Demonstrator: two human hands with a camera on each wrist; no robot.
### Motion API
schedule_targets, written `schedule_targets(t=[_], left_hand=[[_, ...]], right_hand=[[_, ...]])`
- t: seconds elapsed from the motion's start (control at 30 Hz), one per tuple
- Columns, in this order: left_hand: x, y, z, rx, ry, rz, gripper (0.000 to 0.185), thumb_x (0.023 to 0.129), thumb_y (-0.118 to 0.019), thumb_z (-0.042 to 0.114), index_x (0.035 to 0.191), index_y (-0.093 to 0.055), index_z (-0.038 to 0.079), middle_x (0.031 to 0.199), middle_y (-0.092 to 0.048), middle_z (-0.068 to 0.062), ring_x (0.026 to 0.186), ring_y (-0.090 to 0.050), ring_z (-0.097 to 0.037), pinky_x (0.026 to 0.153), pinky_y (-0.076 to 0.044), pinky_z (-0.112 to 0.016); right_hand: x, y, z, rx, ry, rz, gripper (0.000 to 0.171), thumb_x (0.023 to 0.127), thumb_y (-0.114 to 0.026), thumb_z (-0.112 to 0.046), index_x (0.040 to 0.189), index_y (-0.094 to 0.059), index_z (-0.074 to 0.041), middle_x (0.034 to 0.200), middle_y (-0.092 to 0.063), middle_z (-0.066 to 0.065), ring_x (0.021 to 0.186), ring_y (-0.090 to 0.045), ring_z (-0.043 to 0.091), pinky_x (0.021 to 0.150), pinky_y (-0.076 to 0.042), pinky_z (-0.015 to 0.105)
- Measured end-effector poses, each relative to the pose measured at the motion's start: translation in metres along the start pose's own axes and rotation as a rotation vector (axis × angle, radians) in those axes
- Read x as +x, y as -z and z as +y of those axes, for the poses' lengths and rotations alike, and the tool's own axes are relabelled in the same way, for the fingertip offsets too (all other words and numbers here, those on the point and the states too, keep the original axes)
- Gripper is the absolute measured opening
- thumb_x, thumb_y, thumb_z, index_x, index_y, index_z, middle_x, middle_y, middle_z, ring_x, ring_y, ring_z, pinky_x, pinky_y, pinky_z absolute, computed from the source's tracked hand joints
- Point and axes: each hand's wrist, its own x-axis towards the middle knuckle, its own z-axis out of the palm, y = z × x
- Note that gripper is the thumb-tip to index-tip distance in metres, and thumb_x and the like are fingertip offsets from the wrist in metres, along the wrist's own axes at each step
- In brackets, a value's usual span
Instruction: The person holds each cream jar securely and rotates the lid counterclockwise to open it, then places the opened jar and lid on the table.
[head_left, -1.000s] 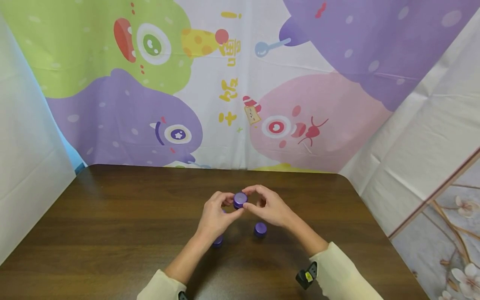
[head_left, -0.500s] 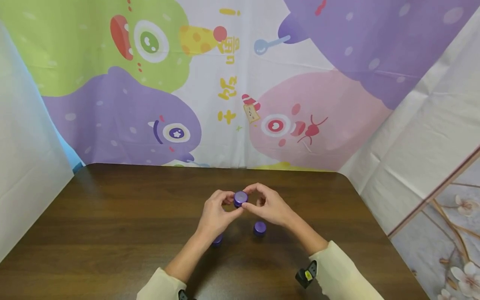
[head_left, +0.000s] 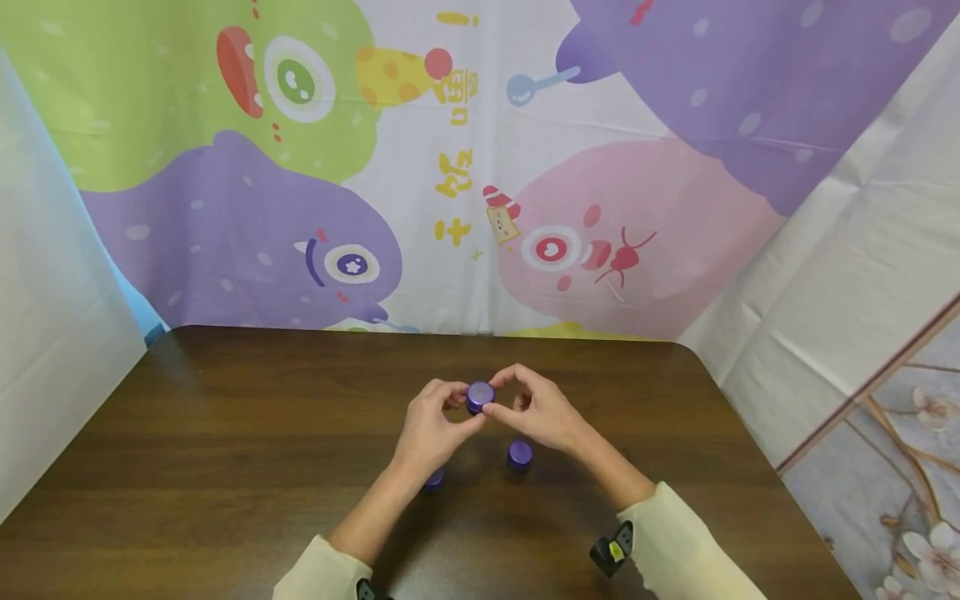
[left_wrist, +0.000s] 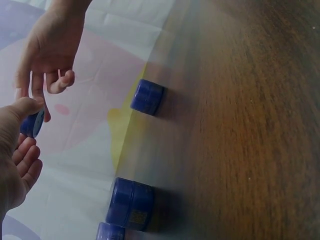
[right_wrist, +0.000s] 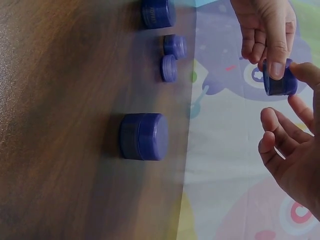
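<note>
Jar (head_left: 480,397): lifted off table (head_left: 225,433) so both hands can reach around it.
Left hand (head_left: 430,430): pinches it steady.
Right hand (head_left: 538,410): fingertips pinch its rim.

Left hand (head_left: 429,427) and right hand (head_left: 542,410) both pinch one small purple jar (head_left: 480,397) above the brown table (head_left: 225,450). A second purple jar (head_left: 519,455) stands just below the right hand; a third (head_left: 435,479) shows partly beneath the left wrist.

Left hand (head_left: 433,429) half hides a purple jar (head_left: 435,479).
</note>
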Motion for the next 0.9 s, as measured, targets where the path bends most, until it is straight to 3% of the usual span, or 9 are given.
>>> schedule_targets(t=[0.27,0.33,0.53,0.8,0.9], left_hand=[[-0.0013,0.0014,0.0018,-0.015,0.003,-0.005,0.032,0.070,-0.081,0.015,0.095,-0.067,0.002,0.087,-0.061,-0.009,0.081,-0.060,-0.026,0.076,-0.053,-0.029],[-0.0014,0.0018,0.0023,-0.007,0.005,-0.005,0.032,0.070,-0.081,0.016,0.095,-0.067,0.002,0.087,-0.061,-0.008,0.081,-0.060,-0.025,0.074,-0.053,-0.028],[-0.0016,0.0020,0.0027,0.005,0.003,-0.005,0.031,0.071,-0.081,0.019,0.095,-0.067,0.004,0.088,-0.062,-0.010,0.081,-0.060,-0.023,0.071,-0.050,-0.025],[-0.0017,0.0015,0.0018,-0.017,-0.010,0.002,0.031,0.071,-0.081,0.019,0.095,-0.067,0.004,0.087,-0.062,-0.008,0.080,-0.059,-0.023,0.068,-0.050,-0.026],[-0.0019,0.0020,0.0019,-0.014,-0.005,0.001,0.031,0.071,-0.081,0.019,0.095,-0.067,0.004,0.087,-0.062,-0.009,0.080,-0.059,-0.022,0.068,-0.051,-0.028]], right_hand=[[-0.0009,0.0018,0.0001,-0.024,0.047,-0.009,0.035,0.084,-0.070,-0.023,0.116,-0.058,-0.012,0.095,-0.061,0.006,0.055,-0.041,0.006,0.049,-0.035,0.018],[-0.0014,0.0019,0.0007,-0.018,0.065,-0.002,0.036,0.083,-0.071,-0.024,0.115,-0.058,-0.012,0.096,-0.062,0.005,0.054,-0.041,0.006,0.048,-0.035,0.019],[-0.0025,0.0006,0.0029,-0.016,0.090,0.009,0.032,0.082,-0.072,-0.027,0.109,-0.058,-0.016,0.076,-0.054,-0.001,0.051,-0.040,0.004,0.045,-0.035,0.019],[-0.0023,0.0022,0.0013,-0.017,0.074,-0.024,0.037,0.086,-0.068,-0.024,0.119,-0.057,-0.015,0.104,-0.062,0.003,0.055,-0.041,0.007,0.049,-0.036,0.019],[-0.0024,0.0020,0.0004,-0.006,0.061,-0.015,0.040,0.085,-0.069,-0.026,0.121,-0.055,-0.014,0.107,-0.062,0.002,0.054,-0.040,0.005,0.048,-0.035,0.018]])
